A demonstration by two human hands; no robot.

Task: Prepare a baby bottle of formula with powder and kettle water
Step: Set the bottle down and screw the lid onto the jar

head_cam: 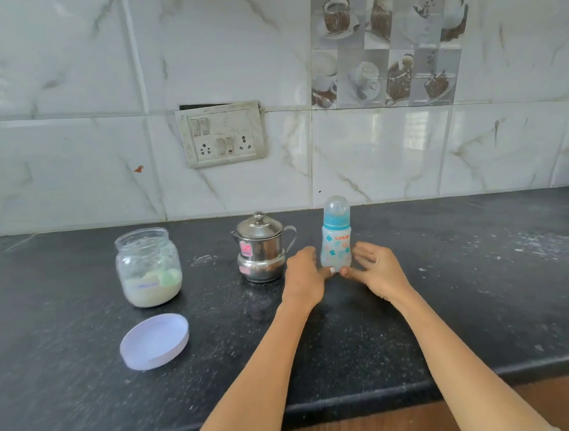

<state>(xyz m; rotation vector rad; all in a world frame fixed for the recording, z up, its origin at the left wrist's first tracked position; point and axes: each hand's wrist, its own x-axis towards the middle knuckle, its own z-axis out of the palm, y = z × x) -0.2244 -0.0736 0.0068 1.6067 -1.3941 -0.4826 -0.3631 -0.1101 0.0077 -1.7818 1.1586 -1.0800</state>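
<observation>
A capped baby bottle (336, 241) with a blue collar and flower print stands upright on the black counter (456, 303). My left hand (304, 277) and my right hand (379, 269) flank its base, and both thumbs touch the bottom front. The fingers are spread loosely beside the bottle and do not wrap around it. A small steel kettle (261, 248) with its lid on stands just left of my left hand. Farther left is an uncovered glass jar (148, 266) of white powder with a green scoop inside.
The jar's white lid (155, 341) lies upside down on the counter in front of the jar. Spilled powder dusts the counter's right side (533, 245). A switchboard (221, 134) is on the tiled wall behind. The counter's front edge runs along the bottom.
</observation>
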